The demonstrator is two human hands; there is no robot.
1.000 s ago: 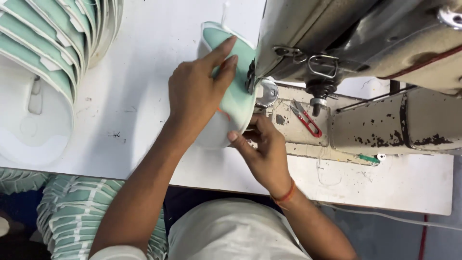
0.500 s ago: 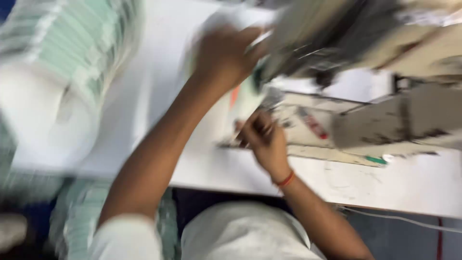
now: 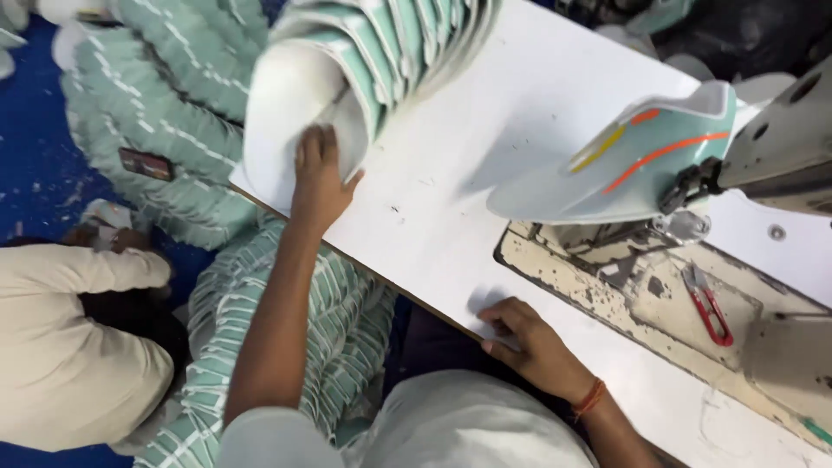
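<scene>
Shoe upper (image 3: 624,160) sat on the sewing machine (image 3: 780,165) at two o'clock. My left hand (image 3: 321,173) gripped the stack (image 3: 373,61) at eleven; right hand (image 3: 529,342), loosely curled and empty, rested on the table (image 3: 485,173). Lifting one piece cleanly seemed advisable.

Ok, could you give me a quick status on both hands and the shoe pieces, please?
Left hand gripping the front piece of the stacked shoe uppers. Right hand resting open on the table edge. One teal upper sits under the sewing machine. Nothing blocking.

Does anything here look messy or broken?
Yes. Teal shoe pieces lie heaped on the blue floor instead of on the white table, and the sewing machine bed has chipped, worn paint.
</scene>
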